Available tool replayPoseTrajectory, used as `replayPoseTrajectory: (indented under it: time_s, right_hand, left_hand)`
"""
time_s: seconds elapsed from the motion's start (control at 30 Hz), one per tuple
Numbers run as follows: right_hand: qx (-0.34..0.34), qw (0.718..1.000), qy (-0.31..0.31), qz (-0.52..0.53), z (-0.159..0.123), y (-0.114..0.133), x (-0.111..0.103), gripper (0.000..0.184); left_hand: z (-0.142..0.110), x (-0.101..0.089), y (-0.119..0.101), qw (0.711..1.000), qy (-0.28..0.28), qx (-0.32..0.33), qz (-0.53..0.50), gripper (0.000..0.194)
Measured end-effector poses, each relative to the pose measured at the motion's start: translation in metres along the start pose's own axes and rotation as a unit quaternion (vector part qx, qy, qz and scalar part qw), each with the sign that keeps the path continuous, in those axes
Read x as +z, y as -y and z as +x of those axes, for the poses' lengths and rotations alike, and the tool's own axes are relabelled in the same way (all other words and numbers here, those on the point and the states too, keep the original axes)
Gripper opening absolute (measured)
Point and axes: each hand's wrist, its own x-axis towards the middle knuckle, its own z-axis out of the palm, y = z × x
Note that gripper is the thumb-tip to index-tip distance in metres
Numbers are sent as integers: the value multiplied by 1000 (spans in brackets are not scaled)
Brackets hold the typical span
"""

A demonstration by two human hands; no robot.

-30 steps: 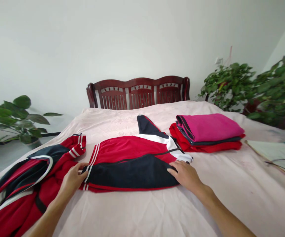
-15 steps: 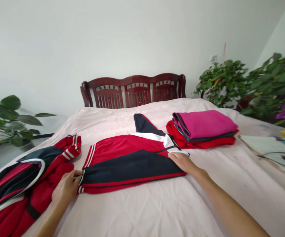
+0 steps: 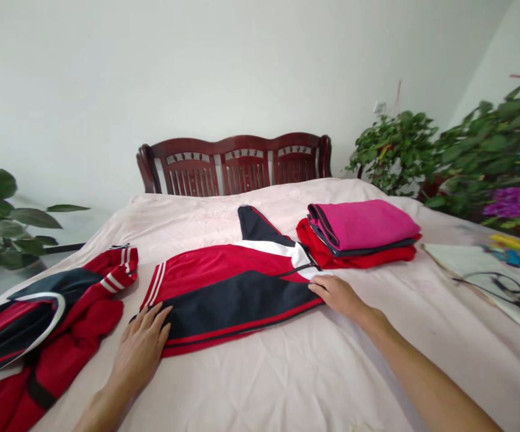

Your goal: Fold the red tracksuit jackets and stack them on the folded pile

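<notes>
Leafy houseplant (image 3: 35,217) off the bed's (image 3: 260,384) left edge is sitting in a greyish pot (image 3: 32,268). Red-and-navy track jacket (image 3: 233,300) is laid out mid-bed, hem facing that same edge. Left hand (image 3: 145,336) is palm-down on the hem, fingers slightly apart. Right hand (image 3: 334,292) is by the collar end, fingers close together, can't tell if they're pinching fabric.
</notes>
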Motion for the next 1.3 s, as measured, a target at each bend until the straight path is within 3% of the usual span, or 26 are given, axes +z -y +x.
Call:
replayPoseTrajectory:
  time_s: [0.13, 0.27, 0.37, 0.5, 0.57, 0.67, 0.77, 0.87, 1.03, 1.2, 1.3]
  right_hand:
    - [37, 998, 3, -60, 10, -6, 13, 31]
    - [22, 999, -3, -49, 5, -14, 17, 21]
    - [11, 1000, -9, -16, -2, -17, 13, 16]
    - [68, 998, -2, 11, 0, -10, -1, 19]
    - [68, 997, -36, 11, 7, 7, -9, 25]
    - [-7, 996, -90, 13, 22, 51, -14, 34]
    - [-104, 993, -63, 12, 36, 100, 0, 45]
    - [-172, 985, 2, 0, 42, 127, 30, 53]
    - [-161, 985, 42, -36, 40, 111, 67, 55]
    - [-130, 990, 35, -48, 38, 89, 67, 58]
    - [-108, 992, 28, -51, 36, 87, 65, 58]
  left_hand:
    - [-4, -8, -5, 999, 23, -35, 23, 47]
    - [-7, -14, -9, 996, 51, -69, 31, 49]
    - [-8, -13, -9, 995, 62, -72, 32, 49]
    - [-5, -17, -12, 995, 28, -72, 60, 48]
    - [2, -23, -18, 997, -7, -43, 62, 47]
    - [14, -29, -34, 998, -37, 38, 26, 46]
    - [23, -22, -54, 992, -33, 121, -6, 48]
    - [21, -7, -69, 986, -8, 167, -17, 50]
    - [9, 1, -70, 990, -3, 142, -15, 53]
    - [7, -17, -57, 989, 23, 144, -26, 51]
    - [5, -21, -45, 996, 25, 88, -13, 49]
